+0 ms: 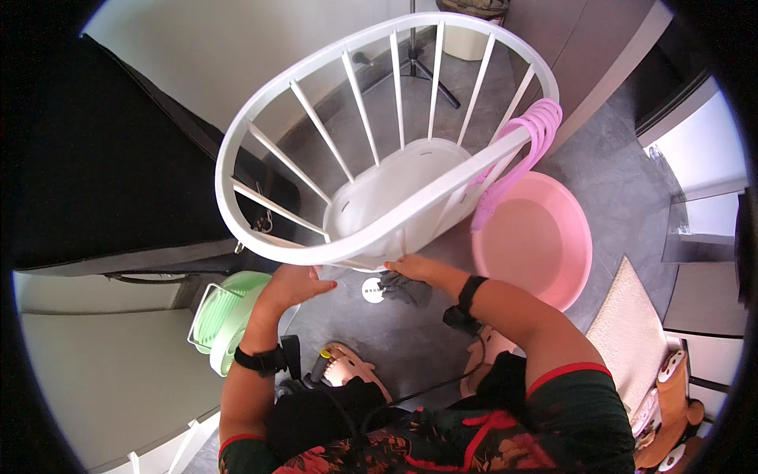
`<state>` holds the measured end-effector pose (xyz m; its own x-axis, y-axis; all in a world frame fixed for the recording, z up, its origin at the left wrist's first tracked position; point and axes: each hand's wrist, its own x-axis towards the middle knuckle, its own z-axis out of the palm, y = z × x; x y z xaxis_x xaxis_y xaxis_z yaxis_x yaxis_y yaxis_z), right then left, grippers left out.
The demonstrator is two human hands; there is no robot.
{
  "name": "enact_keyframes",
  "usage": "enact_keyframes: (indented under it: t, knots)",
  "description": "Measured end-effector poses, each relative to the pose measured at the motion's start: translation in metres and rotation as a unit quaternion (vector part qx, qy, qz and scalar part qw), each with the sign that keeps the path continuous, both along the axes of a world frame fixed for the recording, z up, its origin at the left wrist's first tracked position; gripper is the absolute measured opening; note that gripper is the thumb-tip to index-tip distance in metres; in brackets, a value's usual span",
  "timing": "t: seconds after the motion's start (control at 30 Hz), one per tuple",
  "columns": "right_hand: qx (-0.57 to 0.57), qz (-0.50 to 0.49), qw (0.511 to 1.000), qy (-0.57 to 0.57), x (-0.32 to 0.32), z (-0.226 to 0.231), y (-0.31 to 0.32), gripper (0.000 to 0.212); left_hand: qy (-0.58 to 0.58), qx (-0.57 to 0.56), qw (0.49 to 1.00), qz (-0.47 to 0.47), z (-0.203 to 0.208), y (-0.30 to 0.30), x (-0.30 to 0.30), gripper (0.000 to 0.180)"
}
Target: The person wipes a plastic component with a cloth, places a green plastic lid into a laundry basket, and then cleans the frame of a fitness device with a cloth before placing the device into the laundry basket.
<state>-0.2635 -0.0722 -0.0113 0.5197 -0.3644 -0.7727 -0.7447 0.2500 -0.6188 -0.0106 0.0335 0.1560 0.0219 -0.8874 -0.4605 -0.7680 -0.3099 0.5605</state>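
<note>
A tall white oval laundry basket (407, 207) with thin upright bars stands tilted in front of me. Several pink clothes hangers (530, 134) hang over its right rim. Just below the basket's near rim is my left hand (294, 287), thumb and fingers apart, with nothing seen in it. My right hand (414, 268) has its fingers curled at the basket's lower near side. Right under it is a crumpled dark grey cloth (404, 288); whether the fingers hold it or the basket is hidden. Next to the cloth shows a white round label (373, 290).
A pink basin (530, 241) sits on the grey floor to the right. Green basins (237, 316) are at the left, beside a black-covered surface (110, 166). A beige mat (624, 324) lies at the right. A black stand (414, 67) rises beyond the basket.
</note>
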Motion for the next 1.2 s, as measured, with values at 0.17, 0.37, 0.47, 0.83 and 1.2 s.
enact_keyframes:
  t: [0.17, 0.37, 0.47, 0.83, 1.2]
  knots:
    - [-0.032, -0.008, 0.999, -0.021, 0.003, -0.008, 0.0, 0.075, -0.068, -0.07, 0.995, 0.016, 0.013, 0.004, -0.004, 0.052]
    - [-0.071, 0.038, 0.996, 0.031, 0.007, -0.003, -0.012, 0.074, 0.016, -0.243, 0.958, 0.149, 0.002, -0.004, 0.004, 0.022]
    - [-0.086, 0.083, 0.992, 0.028, -0.003, 0.004, -0.015, 0.077, 0.078, -0.172, 0.966, 0.177, 0.013, -0.009, -0.008, 0.017]
    - [-0.115, 0.106, 0.985, -0.069, 0.007, -0.026, -0.03, 0.062, 0.053, -0.191, 0.965, 0.174, 0.022, 0.001, 0.009, 0.022]
    - [0.0, 0.319, 0.947, -0.033, -0.008, -0.007, -0.023, 0.058, 0.245, 0.039, 0.967, 0.06, 0.119, 0.047, 0.057, 0.034]
